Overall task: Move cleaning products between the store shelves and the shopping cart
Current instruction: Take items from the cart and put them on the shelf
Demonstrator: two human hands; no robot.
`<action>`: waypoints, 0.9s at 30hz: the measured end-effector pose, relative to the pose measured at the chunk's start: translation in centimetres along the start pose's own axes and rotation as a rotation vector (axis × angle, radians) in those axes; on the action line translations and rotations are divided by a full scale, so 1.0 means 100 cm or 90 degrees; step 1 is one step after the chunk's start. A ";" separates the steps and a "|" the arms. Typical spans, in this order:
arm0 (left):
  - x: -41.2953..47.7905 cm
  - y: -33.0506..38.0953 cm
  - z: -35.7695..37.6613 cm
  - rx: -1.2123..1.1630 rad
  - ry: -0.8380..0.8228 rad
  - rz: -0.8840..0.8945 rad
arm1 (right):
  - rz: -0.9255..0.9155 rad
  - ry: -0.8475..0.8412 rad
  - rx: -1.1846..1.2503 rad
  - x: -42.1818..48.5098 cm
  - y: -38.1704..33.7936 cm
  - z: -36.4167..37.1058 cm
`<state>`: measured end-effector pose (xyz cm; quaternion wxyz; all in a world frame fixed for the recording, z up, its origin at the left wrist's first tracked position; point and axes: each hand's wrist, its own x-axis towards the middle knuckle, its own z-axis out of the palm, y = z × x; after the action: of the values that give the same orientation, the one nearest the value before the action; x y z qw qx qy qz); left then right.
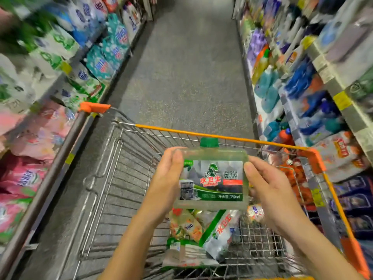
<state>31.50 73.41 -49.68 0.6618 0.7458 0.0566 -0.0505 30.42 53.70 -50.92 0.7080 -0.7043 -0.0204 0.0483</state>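
I hold a flat, pale green cleaner bottle (212, 178) with a green cap upright above the wire shopping cart (113, 178), its label facing me. My left hand (167, 180) grips its left edge and my right hand (268, 188) grips its right edge. Below the bottle, in the cart's basket, lie a white and green pouch (222, 233), an orange-patterned pack (185, 225) and another green and white pack (181, 253). Shelves of cleaning products run along both sides of the aisle.
The cart has orange rim trim (201, 134) and a grey handle bar (60, 150) at its left. Left shelves (66, 63) carry detergent bags. Right shelves (302, 87) carry bottles and packs, close to the cart's right side. Grey aisle floor (187, 67) stretches ahead.
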 end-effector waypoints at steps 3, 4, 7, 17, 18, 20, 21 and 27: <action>-0.009 0.017 0.010 -0.016 0.001 0.021 | -0.012 0.017 0.017 -0.010 -0.017 -0.009; -0.012 0.022 0.013 -0.016 0.001 0.029 | -0.015 0.026 0.015 -0.014 -0.022 -0.012; -0.026 0.038 0.022 -0.005 -0.022 0.078 | -0.044 0.045 0.021 -0.029 -0.035 -0.020; -0.081 0.082 0.041 -0.129 -0.137 0.119 | -0.123 0.233 0.051 -0.120 -0.090 -0.029; -0.089 0.087 0.043 -0.130 -0.158 0.132 | -0.135 0.258 0.043 -0.133 -0.095 -0.027; -0.106 0.094 0.044 -0.137 -0.203 0.155 | -0.162 0.308 0.030 -0.161 -0.103 -0.023; -0.115 0.098 0.045 -0.144 -0.224 0.166 | -0.173 0.331 0.023 -0.175 -0.107 -0.021; -0.173 0.106 0.059 -0.149 -0.443 0.194 | -0.230 0.477 -0.063 -0.283 -0.132 -0.003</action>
<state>15.96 65.95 -37.36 0.7218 0.6036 -0.2773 -0.1944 2.85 50.56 -36.67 0.6287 -0.6915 0.1127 -0.3374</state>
